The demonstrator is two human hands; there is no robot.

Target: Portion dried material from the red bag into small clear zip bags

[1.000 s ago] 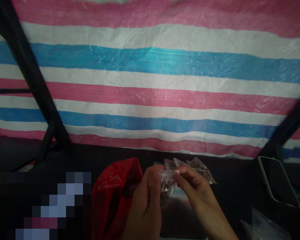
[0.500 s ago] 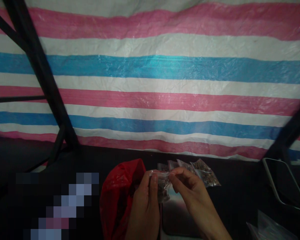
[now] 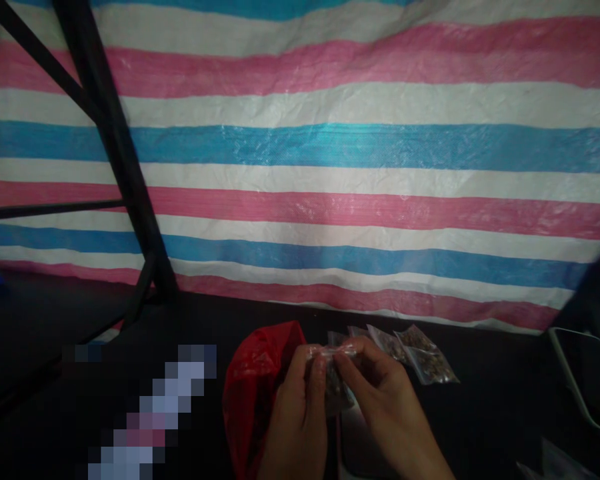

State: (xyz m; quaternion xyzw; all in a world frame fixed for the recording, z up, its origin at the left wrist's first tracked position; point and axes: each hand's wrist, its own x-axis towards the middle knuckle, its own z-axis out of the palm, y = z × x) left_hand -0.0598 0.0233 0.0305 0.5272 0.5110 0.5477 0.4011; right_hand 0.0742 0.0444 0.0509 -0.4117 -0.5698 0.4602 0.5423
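Between both hands hangs a small clear zip bag (image 3: 336, 390) with brownish bits inside. My left hand (image 3: 300, 413) pinches its top edge on the left, thumb in front. My right hand (image 3: 380, 393) grips the same edge close to the left thumb. Left of my hands an open red plastic bag (image 3: 253, 380) stands partly behind my left wrist; its contents are too dark to tell. Below the zip bag lies a flat, dark, shiny object with a pale edge (image 3: 363, 443), partly covered by my right hand. Beyond my right hand are several filled zip bags (image 3: 430, 357).
A phone-like device (image 3: 587, 377) lies at the right on the black surface (image 3: 500, 400). Clear plastic bags (image 3: 563, 461) are at the lower right corner. Black frame bars (image 3: 125, 167) rise at the left, before a striped plastic sheet (image 3: 330, 207). A blurred patch covers the lower left.
The view has shifted, so everything sits further right. My right fingers have moved along the zip bag's top edge, closer to my left thumb.
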